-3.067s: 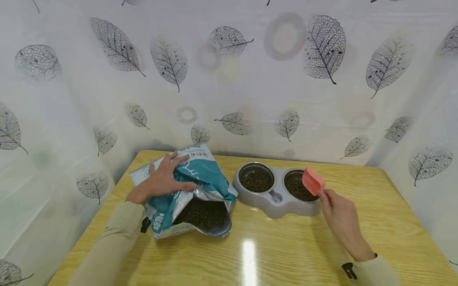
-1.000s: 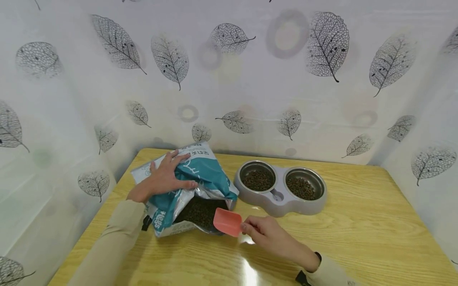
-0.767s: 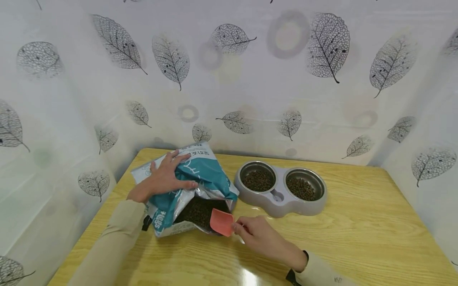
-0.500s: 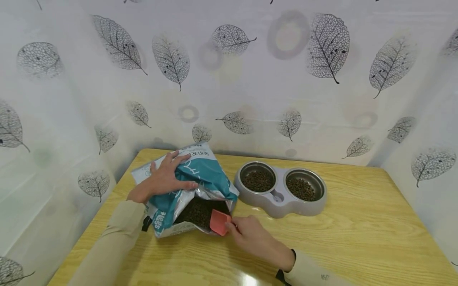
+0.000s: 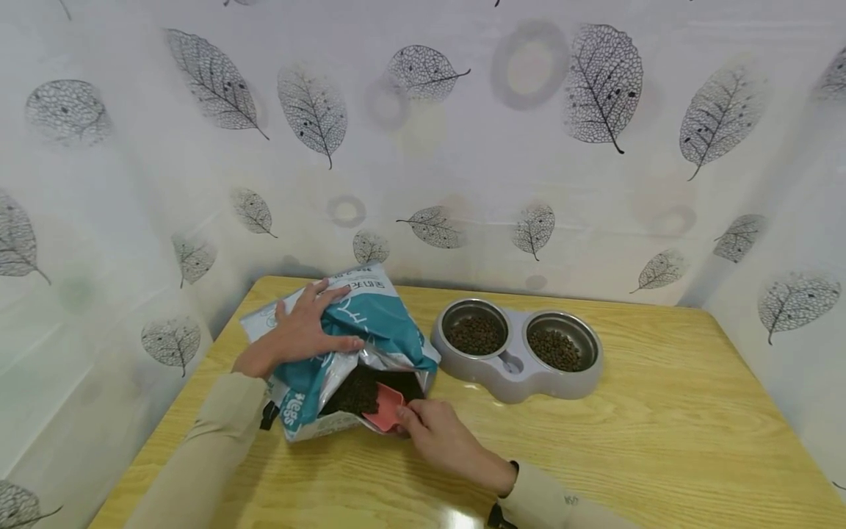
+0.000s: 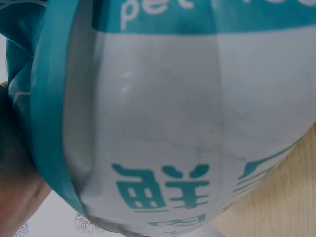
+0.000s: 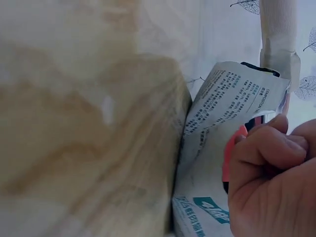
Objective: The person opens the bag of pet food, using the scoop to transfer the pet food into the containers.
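On the left of the table lies a teal and white pet food bag [image 5: 373, 316], its mouth facing the person and brown kibble [image 5: 357, 393] inside. My left hand [image 5: 297, 334] rests on top of the bag with fingers spread. The bag's printed side [image 6: 158, 108] fills most of the left wrist view. My right hand [image 5: 446, 441] grips the handle of a pink scoop [image 5: 388, 406], whose front dips into the kibble at the bag's mouth. In the right wrist view the curled fingers [image 7: 269, 153] hide most of the scoop.
Right of the bag stands a pale purple double feeder [image 5: 518, 389] with two metal bowls, a left bowl [image 5: 507, 323] and a right bowl [image 5: 588, 338], both partly filled with kibble. A leaf-patterned curtain [image 5: 463, 169] surrounds the wooden table [image 5: 661, 426] behind and at the sides.
My right hand has moved left from the right bowl with the scoop, which has entered the bag's mouth and turned into the kibble. My left hand and the bag have stayed in place.
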{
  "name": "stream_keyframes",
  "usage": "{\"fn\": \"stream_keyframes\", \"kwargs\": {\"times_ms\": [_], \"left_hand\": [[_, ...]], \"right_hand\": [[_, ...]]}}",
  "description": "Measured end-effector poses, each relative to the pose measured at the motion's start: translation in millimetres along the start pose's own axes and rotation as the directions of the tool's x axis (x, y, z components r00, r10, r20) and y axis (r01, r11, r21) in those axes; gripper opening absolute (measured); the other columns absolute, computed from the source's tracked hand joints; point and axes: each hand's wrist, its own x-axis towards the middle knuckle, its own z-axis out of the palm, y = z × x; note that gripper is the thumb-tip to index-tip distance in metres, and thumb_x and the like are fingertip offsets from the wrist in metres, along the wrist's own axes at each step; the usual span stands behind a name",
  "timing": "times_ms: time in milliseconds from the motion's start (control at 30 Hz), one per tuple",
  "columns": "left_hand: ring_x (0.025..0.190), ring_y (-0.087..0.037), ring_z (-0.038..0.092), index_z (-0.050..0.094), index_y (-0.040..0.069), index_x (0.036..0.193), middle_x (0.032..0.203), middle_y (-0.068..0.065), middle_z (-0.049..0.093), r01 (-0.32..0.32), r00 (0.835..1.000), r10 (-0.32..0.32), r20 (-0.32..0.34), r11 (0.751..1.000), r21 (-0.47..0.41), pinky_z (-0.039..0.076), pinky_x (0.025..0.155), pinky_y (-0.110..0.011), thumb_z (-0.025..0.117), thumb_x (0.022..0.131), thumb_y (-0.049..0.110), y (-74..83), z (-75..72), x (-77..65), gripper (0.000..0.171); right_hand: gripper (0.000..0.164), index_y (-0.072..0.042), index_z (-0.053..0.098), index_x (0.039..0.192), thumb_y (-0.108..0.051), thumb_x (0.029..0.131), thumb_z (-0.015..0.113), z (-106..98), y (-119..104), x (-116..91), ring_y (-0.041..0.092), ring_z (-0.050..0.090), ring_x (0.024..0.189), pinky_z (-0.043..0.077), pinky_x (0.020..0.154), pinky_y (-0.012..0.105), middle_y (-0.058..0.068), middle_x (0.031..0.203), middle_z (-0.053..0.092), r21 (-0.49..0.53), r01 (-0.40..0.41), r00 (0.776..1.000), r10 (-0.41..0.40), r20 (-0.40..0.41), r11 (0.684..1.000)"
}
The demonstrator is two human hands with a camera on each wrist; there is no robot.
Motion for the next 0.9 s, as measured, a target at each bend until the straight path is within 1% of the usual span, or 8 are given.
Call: {"fn": "stream_keyframes", "kwargs": {"times_ms": [133,267,333,467,567,667,767,900], "left_hand": [[0.155,-0.051,0.014,0.025,0.030,0.164,0.172,-0.019,0.006,0.002,1.000,-0.002,-0.004,1.000,0.008,-0.009,0.111,-0.084,0.071,0.080,0.075,0.1,-1.0,-0.1,0.105],[0.155,-0.051,0.015,0.025,0.030,0.164,0.172,-0.018,0.006,0.003,1.000,-0.003,-0.008,1.000,0.006,-0.010,0.112,-0.084,0.071,0.080,0.074,0.6,-1.0,0.4,0.105],[0.155,-0.051,0.014,0.026,0.029,0.164,0.172,-0.019,0.006,0.002,1.000,-0.002,-0.006,1.000,0.002,-0.010,0.111,-0.084,0.071,0.080,0.074,0.9,-0.9,0.5,0.105],[0.156,-0.051,0.012,0.025,0.029,0.164,0.172,-0.019,0.005,0.002,1.000,-0.002,0.002,1.000,-0.003,-0.010,0.111,-0.084,0.072,0.080,0.073,1.2,-0.9,-0.3,0.106],[0.156,-0.050,0.011,0.025,0.029,0.164,0.172,-0.019,0.005,0.000,1.000,0.000,0.004,1.000,-0.009,-0.010,0.111,-0.084,0.072,0.081,0.072,1.0,-1.4,-0.9,0.105],[0.156,-0.050,0.011,0.025,0.029,0.164,0.172,-0.019,0.005,-0.005,1.000,0.005,0.000,1.000,-0.010,-0.010,0.110,-0.085,0.072,0.081,0.072,0.7,-1.7,-0.9,0.104],[0.156,-0.050,0.010,0.025,0.029,0.164,0.172,-0.019,0.005,-0.006,1.000,0.006,0.001,1.000,-0.007,-0.009,0.110,-0.085,0.072,0.081,0.072,0.7,-1.7,-0.9,0.105],[0.156,-0.051,0.010,0.025,0.028,0.164,0.172,-0.020,0.005,0.001,1.000,-0.001,0.006,1.000,-0.001,-0.010,0.111,-0.085,0.071,0.081,0.073,1.5,-0.9,-0.9,0.105]], "right_hand": [[0.042,-0.002,0.066,0.078,-0.026,0.109,0.050,1,1,-3,0.001,0.040,0.043,0.034,0.046,0.018,-0.007,0.051,0.045,0.156,-0.106,0.994,0.100,0.043,0.982],[0.043,0.002,0.068,0.087,-0.029,0.110,0.048,-1,1,-7,0.003,0.038,0.040,0.031,0.043,0.020,-0.004,0.047,0.043,0.293,-0.174,0.984,0.154,0.091,0.940],[0.045,0.003,0.068,0.089,-0.031,0.110,0.048,-2,1,-9,0.003,0.036,0.039,0.029,0.041,0.021,-0.004,0.047,0.044,0.337,-0.199,0.979,0.174,0.103,0.920],[0.048,0.005,0.067,0.091,-0.036,0.109,0.048,-7,0,-14,0.005,0.031,0.037,0.026,0.037,0.022,-0.002,0.049,0.044,0.432,-0.254,0.967,0.221,0.124,0.866],[0.050,0.007,0.065,0.093,-0.038,0.109,0.048,-9,1,-17,0.006,0.029,0.037,0.025,0.036,0.023,-0.002,0.050,0.043,0.487,-0.271,0.963,0.238,0.131,0.830],[0.050,0.008,0.065,0.094,-0.037,0.110,0.047,-11,1,-19,0.007,0.029,0.038,0.025,0.037,0.023,-0.002,0.051,0.042,0.504,-0.260,0.966,0.227,0.127,0.824],[0.050,0.009,0.065,0.095,-0.033,0.111,0.045,-12,2,-20,0.007,0.031,0.040,0.026,0.039,0.022,-0.003,0.051,0.042,0.495,-0.245,0.969,0.214,0.119,0.834],[0.049,0.011,0.064,0.097,-0.032,0.112,0.044,-15,1,-22,0.006,0.030,0.040,0.025,0.039,0.021,-0.004,0.052,0.041,0.509,-0.254,0.967,0.227,0.116,0.822]]}}
